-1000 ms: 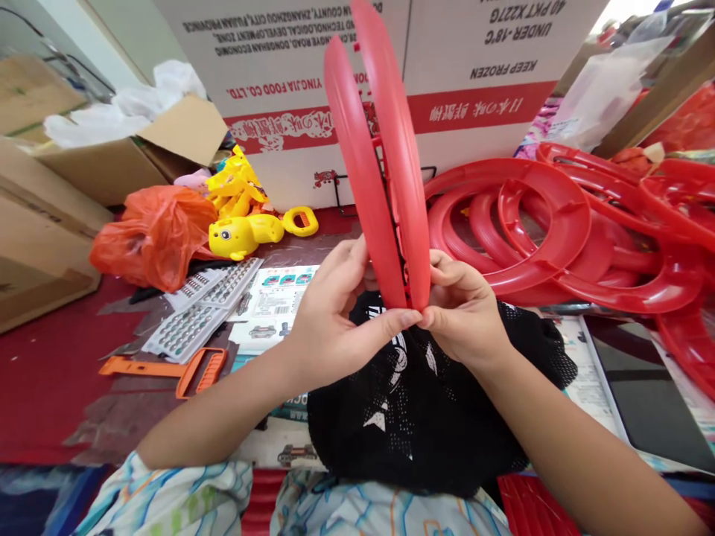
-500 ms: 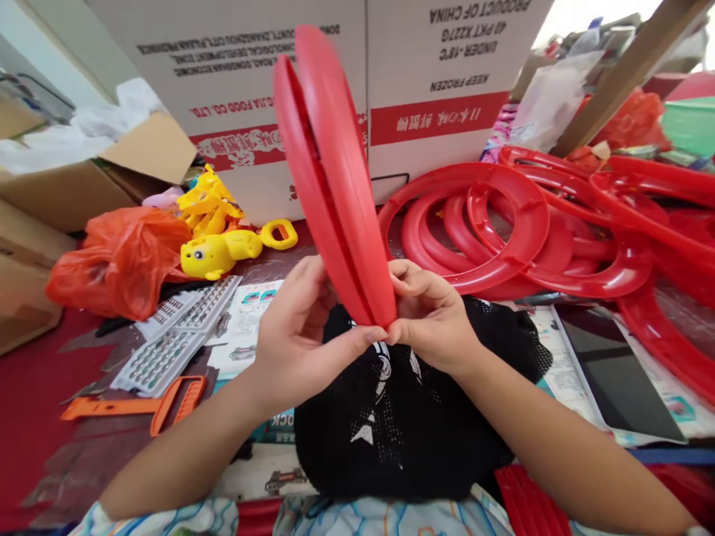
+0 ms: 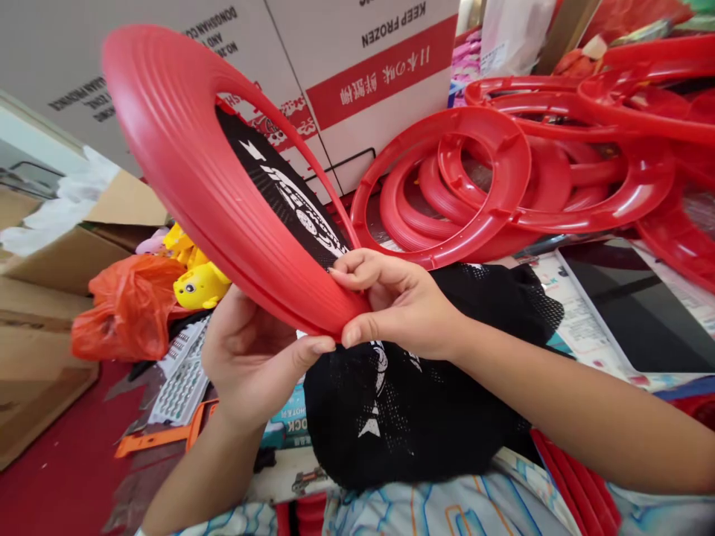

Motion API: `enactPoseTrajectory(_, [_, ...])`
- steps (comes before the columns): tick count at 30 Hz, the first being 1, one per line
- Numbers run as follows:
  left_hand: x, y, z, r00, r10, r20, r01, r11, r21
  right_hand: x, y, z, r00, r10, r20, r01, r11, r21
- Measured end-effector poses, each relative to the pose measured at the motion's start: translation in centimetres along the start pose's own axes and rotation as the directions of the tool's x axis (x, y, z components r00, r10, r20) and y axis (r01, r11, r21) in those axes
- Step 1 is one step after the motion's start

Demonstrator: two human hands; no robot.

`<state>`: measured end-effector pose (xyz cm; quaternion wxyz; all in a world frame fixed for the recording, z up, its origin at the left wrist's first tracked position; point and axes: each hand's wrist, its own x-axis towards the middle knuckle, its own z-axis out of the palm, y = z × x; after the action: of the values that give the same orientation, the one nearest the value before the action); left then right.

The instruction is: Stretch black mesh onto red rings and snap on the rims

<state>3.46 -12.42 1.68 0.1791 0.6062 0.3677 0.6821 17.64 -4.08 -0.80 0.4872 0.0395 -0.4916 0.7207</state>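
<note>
Fingers of the left hand (image 3: 251,357) hide behind the red ring (image 3: 223,201); its thumb and the right hand (image 3: 402,305) pinch the near rim.

**Toy-assembly workshop bench**

Reads as a small workshop or packing room for plastic toys, not a home table. Heaped beyond and to the right of the fingers (image 3: 363,272): loose red plastic rings (image 3: 503,186), many alike, matching the red ring (image 3: 223,193) pinched in the fingers. Walled in behind by reused shipping cartons (image 3: 357,82) printed "KEEP FROZEN". Left of the fingers: yellow toy figures (image 3: 201,286), an orange plastic bag (image 3: 123,309), grey blister cards of button cells (image 3: 179,380), orange plastic parts (image 3: 150,439), an open brown box (image 3: 67,253). Below the fingers, a bundle of black mesh (image 3: 402,402); right of it, printed packaging sheets (image 3: 581,313).
</note>
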Motion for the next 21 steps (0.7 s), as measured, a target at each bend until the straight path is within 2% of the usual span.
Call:
enactPoseTrajectory(4, [0.1,0.0,0.3,0.999,-0.004,-0.041,0.004,1.0,0.008,0.1,-0.2,0.0,1.0,0.024,-0.003,-0.024,1.0,0.008])
enactPoseTrajectory(11, [0.0,-0.2,0.3,0.999,-0.031,-0.036,0.032,0.999,0.026,0.2,-0.4,0.0,1.0,0.002,0.021,0.0,0.998,-0.065])
enactPoseTrajectory(15, [0.2,-0.2,0.3,0.997,-0.068,0.029,0.067,0.998,0.018,0.2,-0.5,-0.7,0.993,-0.097,0.064,0.11,0.961,-0.252])
enactPoseTrajectory(18, [0.3,0.1,0.6,0.993,-0.099,0.069,0.098,0.995,0.019,0.1,-0.6,-1.1,0.98,-0.158,0.121,0.195,0.875,-0.442])
enactPoseTrajectory(21, [0.5,0.3,0.5,0.994,-0.094,0.051,0.094,0.996,0.002,0.0,-0.7,-1.2,0.973,-0.165,0.161,0.227,0.798,-0.559])
